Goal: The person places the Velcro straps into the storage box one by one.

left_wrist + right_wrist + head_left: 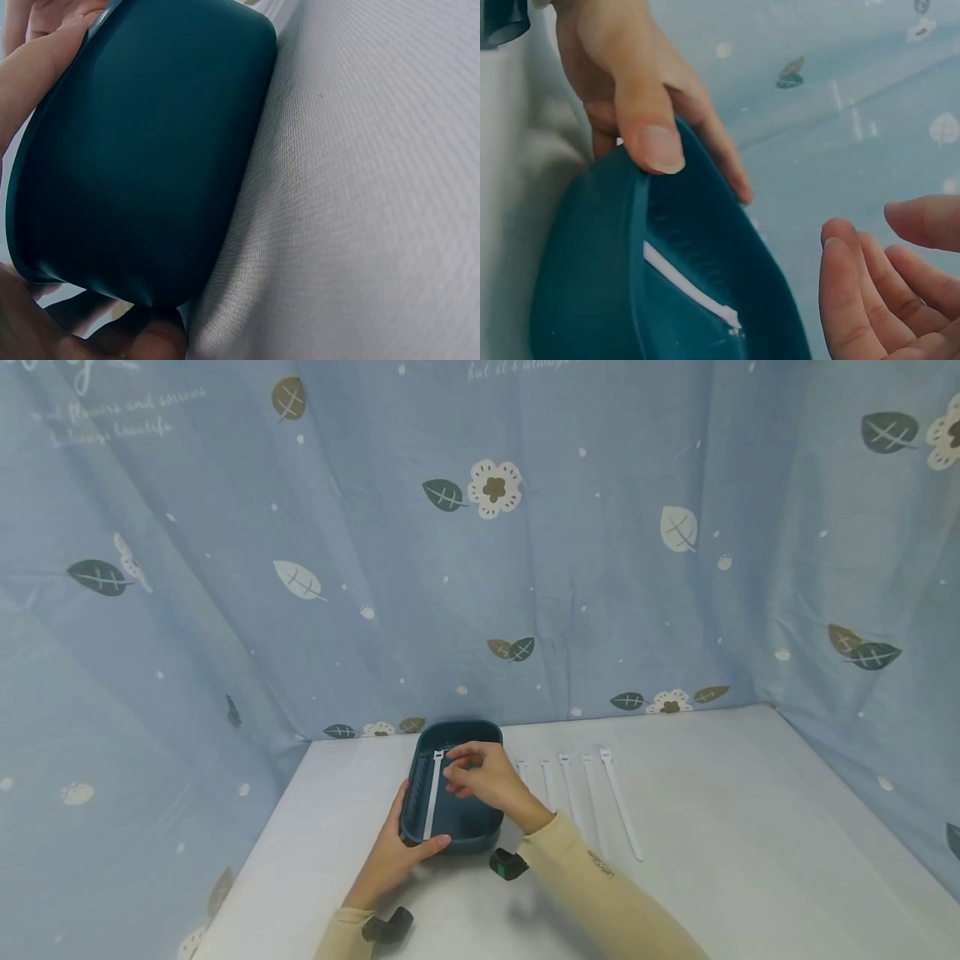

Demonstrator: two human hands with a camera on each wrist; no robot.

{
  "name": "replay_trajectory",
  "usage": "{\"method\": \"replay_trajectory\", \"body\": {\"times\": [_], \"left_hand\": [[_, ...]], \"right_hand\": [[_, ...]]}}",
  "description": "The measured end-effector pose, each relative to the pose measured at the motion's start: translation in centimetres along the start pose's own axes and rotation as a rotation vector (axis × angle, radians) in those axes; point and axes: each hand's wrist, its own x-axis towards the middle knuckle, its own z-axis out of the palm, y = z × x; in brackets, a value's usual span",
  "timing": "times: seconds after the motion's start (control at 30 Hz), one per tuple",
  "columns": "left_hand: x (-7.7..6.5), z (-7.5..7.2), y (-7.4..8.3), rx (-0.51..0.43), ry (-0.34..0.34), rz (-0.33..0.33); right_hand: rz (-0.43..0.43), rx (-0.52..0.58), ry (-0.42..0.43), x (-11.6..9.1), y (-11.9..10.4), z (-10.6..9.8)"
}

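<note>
A dark teal box (468, 843) with rounded corners stands on the table, one white cable tie (433, 793) lying lengthwise inside it near the left wall. My left hand (393, 852) grips the box at its near left corner, thumb over the near rim and fingers along the outer left side. In the left wrist view the box wall (150, 142) fills much of the picture. My right hand (483, 772) hovers over the right part of the box. Its thumb and loosely bent fingers (847, 300) stand apart in the right wrist view, with nothing between them.
Several more white cable ties (617, 802) lie side by side on the white table (720, 827), right of the box. The right forearm passes in front of some of them. A blue patterned curtain (585, 568) hangs behind the table and along both sides.
</note>
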Motion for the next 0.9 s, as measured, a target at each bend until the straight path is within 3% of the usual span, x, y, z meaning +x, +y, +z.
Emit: {"method": "replay_trajectory", "body": {"times": [0.5, 0.9], "left_hand": [[0.1, -0.1, -0.3, -0.012, 0.008, 0.011], [-0.2, 0.1, -0.1, 0.033, 0.025, -0.023]], "right_hand": [[-0.066, -0.018, 0.036, -1.9, -1.9, -2.5], [-0.102, -0.008, 0.143, -3.8, -1.8, -6.8]]}}
